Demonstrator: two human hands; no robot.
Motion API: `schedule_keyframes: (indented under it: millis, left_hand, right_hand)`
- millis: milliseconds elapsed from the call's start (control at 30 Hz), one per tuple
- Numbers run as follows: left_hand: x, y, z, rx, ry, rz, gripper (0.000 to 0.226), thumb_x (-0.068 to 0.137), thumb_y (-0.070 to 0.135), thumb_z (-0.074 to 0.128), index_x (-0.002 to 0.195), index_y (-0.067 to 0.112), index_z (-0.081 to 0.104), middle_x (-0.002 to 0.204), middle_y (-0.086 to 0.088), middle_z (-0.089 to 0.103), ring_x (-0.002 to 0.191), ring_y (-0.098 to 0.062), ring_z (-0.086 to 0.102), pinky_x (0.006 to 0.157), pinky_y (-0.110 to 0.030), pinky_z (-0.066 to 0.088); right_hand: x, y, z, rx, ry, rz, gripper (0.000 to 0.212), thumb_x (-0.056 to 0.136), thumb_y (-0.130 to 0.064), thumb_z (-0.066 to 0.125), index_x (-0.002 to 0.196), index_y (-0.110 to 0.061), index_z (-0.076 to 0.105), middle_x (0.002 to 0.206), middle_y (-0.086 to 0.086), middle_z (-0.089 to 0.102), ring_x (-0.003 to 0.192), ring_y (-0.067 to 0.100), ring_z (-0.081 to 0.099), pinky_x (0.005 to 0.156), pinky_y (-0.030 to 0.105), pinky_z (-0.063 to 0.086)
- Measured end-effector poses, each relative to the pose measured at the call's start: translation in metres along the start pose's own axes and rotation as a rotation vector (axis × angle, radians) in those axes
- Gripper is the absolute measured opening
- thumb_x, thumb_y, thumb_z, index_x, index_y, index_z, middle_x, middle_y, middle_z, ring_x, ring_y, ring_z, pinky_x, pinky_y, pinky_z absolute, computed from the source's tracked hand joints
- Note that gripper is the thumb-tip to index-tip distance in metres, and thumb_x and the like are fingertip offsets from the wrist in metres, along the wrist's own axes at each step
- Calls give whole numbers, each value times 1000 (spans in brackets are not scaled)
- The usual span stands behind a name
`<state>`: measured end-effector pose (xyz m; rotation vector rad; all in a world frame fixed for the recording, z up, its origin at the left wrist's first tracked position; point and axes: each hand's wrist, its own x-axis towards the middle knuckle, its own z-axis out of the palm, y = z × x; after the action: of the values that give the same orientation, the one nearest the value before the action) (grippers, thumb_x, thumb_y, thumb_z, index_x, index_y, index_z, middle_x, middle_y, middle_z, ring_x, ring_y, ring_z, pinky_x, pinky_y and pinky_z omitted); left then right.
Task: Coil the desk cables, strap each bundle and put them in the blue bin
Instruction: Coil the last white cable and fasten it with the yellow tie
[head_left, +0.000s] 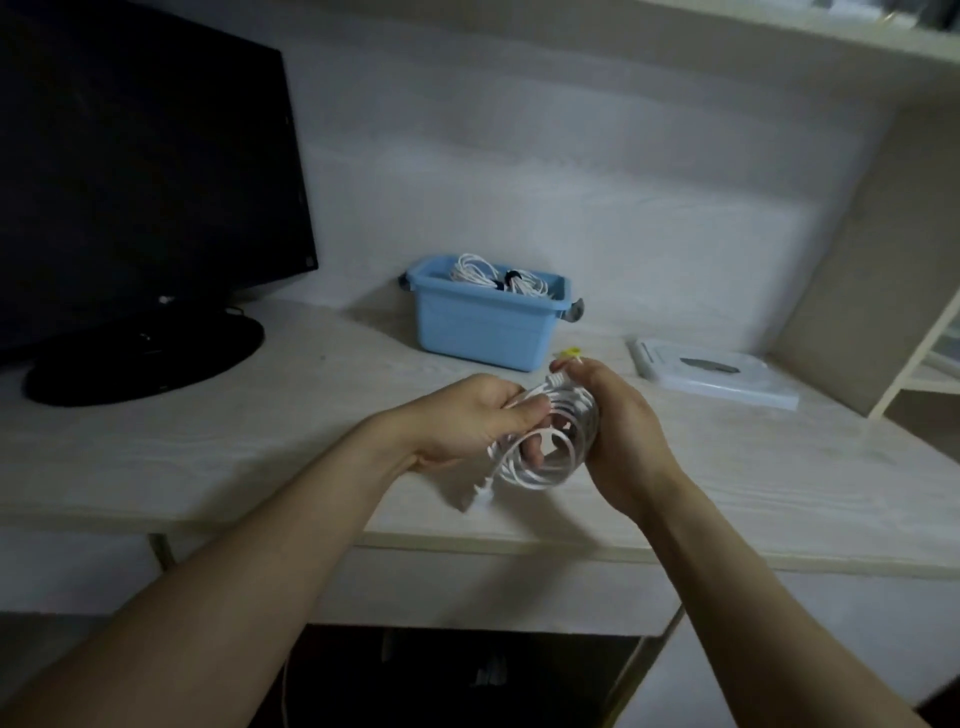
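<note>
Coiling a white cable (545, 447) above the desk (208, 447), the left hand (467, 421) pinches the loops while the right hand (618, 431) curls round their far side. No strap is on it yet. Behind them, the blue bin (483, 332) already holds strapped white bundles (498, 275). A yellow scrap (568, 354) past the right fingertips is too small to identify.

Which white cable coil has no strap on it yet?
The coil gripped between the left hand and right hand; the coils in the blue bin already show a dark strap.
</note>
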<state>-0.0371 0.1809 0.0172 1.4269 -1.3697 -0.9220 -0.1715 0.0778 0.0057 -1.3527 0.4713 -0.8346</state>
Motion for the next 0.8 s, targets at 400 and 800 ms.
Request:
schedule_keyframes:
  millis: [400,800]
  left_hand:
    - [92,-31,-40,-650,227,-55,10,97,1,52,96,2,62,63,-3,55,55,-7,55,52,-17,50]
    - [114,-80,-77,-536,286,-89,21,101,17,47,97,-2,55,59,-7,57,44,-14,55,46,-21,47]
  right_hand:
    - [102,13,-10,-496,-11,-290,42,82,-40,77,116,-22,60,112,-1,61,101,12,60,82,18,48]
    - [165,50,-1,-838,-324,-545,14,82,-11,80,85,-9,67,66,-18,68,61,0,66,59,14,48]
